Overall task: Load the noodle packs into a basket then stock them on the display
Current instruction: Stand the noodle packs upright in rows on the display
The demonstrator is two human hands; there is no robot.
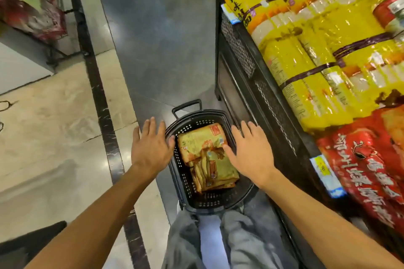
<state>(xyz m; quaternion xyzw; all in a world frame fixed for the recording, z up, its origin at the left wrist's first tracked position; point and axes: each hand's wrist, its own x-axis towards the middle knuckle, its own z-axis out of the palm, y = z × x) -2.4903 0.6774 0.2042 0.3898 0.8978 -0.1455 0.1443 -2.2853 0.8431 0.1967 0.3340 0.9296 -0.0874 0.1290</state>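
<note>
loading stage appears complete: the noodle packs lie stacked inside the black basket, which stands on the dark floor just beside the display. left hand and right hand hover over the basket's two sides, fingers straight and spread, holding nothing. remaining, by judgement: lift the packs and stock them on the display beside the yellow bags and red bags.
</note>
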